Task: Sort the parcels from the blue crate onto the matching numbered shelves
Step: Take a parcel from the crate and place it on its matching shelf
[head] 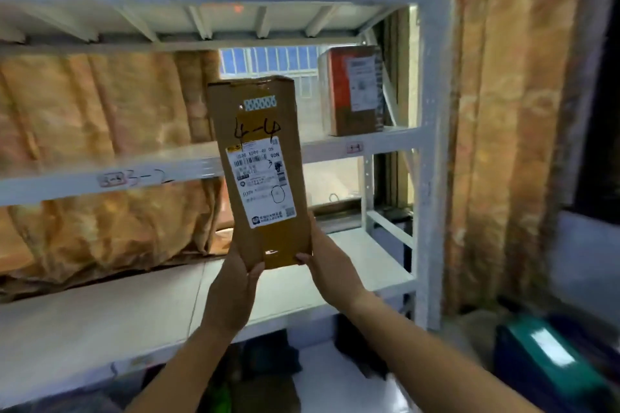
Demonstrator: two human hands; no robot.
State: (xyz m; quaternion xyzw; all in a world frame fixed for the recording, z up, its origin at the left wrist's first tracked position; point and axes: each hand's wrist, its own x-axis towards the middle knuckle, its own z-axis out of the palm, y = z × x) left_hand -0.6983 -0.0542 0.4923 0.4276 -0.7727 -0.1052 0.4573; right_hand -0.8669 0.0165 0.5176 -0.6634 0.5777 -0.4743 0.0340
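Note:
I hold a tall brown cardboard parcel (265, 157) upright in front of the white shelf rack (432, 144). "4-4" is handwritten on it above a white shipping label. My left hand (235, 292) grips its bottom left corner and my right hand (327, 261) grips its bottom right edge. Behind the parcel, a shelf edge (161, 178) carries a pink tag and handwriting that reads like "3-2". The blue crate (557, 365) shows blurred at the lower right, with a green parcel in it.
A brown box with an orange side and a white label (352, 90) stands on the right end of the middle shelf. Orange curtains hang behind the rack and to its right. Dark items lie under the lowest shelf board (100, 318).

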